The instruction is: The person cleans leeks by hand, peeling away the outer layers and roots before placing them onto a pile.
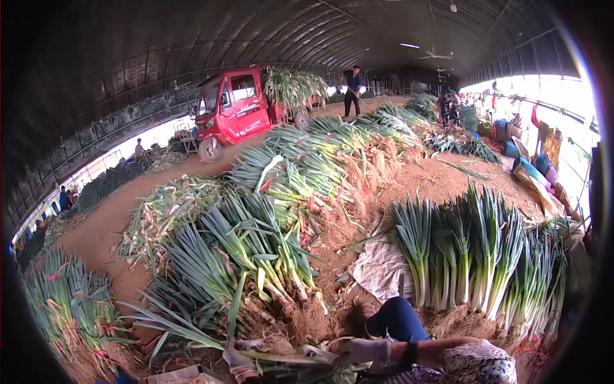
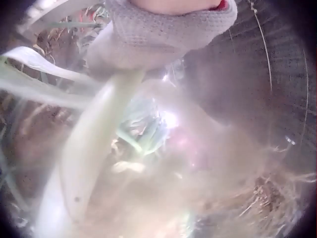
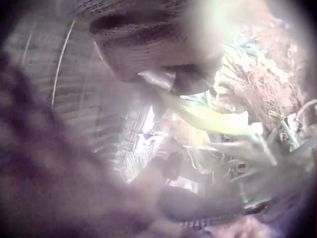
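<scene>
In the head view the gloved left hand (image 1: 238, 360) grips a leek (image 1: 288, 358) lying crosswise near the bottom edge. At the leek's other end the gloved right hand (image 1: 363, 351) holds it, fingers partly hidden. The left wrist view, hazy, shows the left glove (image 2: 158, 37) curled round a pale stalk (image 2: 81, 153). In the right wrist view the right glove (image 3: 148, 44) is dark and blurred, with a yellow-green stalk (image 3: 213, 119) coming out beneath it. Root masses lie just beyond both hands.
Leek piles (image 1: 236, 243) lie ahead, bundles (image 1: 70, 307) stand at left, and an upright row of leeks (image 1: 473, 249) is at right. A cloth (image 1: 384, 269) lies on the soil. Farther back are a red three-wheeled truck (image 1: 240, 105) and a standing person (image 1: 352, 89).
</scene>
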A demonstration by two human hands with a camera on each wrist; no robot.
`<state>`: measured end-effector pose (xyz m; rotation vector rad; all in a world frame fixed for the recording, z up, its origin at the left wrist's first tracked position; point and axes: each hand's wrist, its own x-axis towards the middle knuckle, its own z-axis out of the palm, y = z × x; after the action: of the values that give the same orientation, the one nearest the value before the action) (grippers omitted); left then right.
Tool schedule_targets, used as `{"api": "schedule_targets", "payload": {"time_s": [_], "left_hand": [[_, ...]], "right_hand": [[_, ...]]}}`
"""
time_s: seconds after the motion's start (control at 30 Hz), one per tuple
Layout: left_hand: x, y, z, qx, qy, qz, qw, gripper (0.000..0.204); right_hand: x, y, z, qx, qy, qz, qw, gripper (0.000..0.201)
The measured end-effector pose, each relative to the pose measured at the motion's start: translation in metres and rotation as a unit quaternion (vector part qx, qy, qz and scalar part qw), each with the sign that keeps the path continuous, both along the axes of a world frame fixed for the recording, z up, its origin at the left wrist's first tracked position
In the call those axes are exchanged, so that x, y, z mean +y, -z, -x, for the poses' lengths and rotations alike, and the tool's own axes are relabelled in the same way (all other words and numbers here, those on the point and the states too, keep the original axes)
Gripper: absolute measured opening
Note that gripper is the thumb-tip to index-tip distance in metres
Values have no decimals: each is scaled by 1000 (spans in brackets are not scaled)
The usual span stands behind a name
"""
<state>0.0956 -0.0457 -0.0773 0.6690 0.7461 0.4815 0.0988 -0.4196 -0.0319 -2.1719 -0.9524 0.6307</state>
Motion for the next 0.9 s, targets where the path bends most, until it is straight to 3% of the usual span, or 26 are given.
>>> {"api": "schedule_targets", "payload": {"time_s": [0.03, 0.07, 0.13, 0.2, 0.27, 0.33, 0.4, 0.43, 0.47, 0.5, 0.53, 0.57, 0.6, 0.67, 0.7, 0.73, 0.77, 0.83, 0.87, 0.9], "left_hand": [[-6, -9, 4, -26, -1, 15, 1000, 17], [2, 9, -3, -52, -19, 60, 997, 15], [-14, -2, 7, -46, 7, 59, 997, 14], [-33, -18, 15, -71, 39, 66, 995, 17], [-45, -21, 20, -78, 64, 27, 995, 16], [-29, 16, 8, -49, 99, 86, 990, 19], [-25, 21, 12, -63, 86, 26, 994, 21], [-30, -2, 16, -59, 58, 17, 996, 21], [-35, -25, 20, -53, 32, 8, 998, 22], [-46, -45, 19, -28, -11, -55, 998, 21], [-46, -33, 17, -21, 16, -140, 990, 17], [-42, -16, 8, -29, 2, -108, 994, 15], [-40, -4, 5, -36, -16, -74, 996, 12], [-55, -23, 8, -13, -4, -77, 997, 14], [-56, -23, 6, -14, -22, -68, 997, 15], [-53, -13, 2, -14, -43, -59, 997, 16], [-42, 7, 2, -38, -55, -65, 996, 15], [-23, -5, -1, 18, -107, -36, 993, 11], [-10, -2, -3, 23, -113, -31, 993, 10], [-4, -6, -1, 0, -88, -9, 996, 10]], "right_hand": [[14, -12, -6, -63, -17, 107, 992, 45], [31, 6, -10, -103, -10, -26, 994, 49], [71, -10, -15, -8, 2, -131, 991, 45], [114, -16, -19, 97, 10, -169, 981, 40], [151, 16, -22, 180, 4, -277, 944, 37], [165, 63, -23, 251, -9, -390, 886, 34], [146, -3, 10, 292, 42, -341, 893, 32], [136, -37, 27, 288, 65, -334, 895, 31], [126, -64, 41, 447, 163, -259, 840, 30], [116, -70, 47, 436, 167, -245, 850, 28], [106, -72, 52, 426, 170, -230, 858, 26], [97, -68, 46, 478, 157, -186, 844, 25], [93, -89, 56, 495, 208, -201, 819, 25], [59, -31, 35, 532, 32, -243, 810, 31], [52, -63, 50, 310, -17, -252, 917, 29], [43, -77, 52, 112, -98, -246, 958, 28], [35, -92, 54, -102, -136, -246, 954, 27], [5, -99, 48, -204, -195, -239, 929, 30], [-6, -111, 45, 9, -162, -217, 963, 31], [-17, -124, 43, 208, -81, -203, 953, 32]]}}
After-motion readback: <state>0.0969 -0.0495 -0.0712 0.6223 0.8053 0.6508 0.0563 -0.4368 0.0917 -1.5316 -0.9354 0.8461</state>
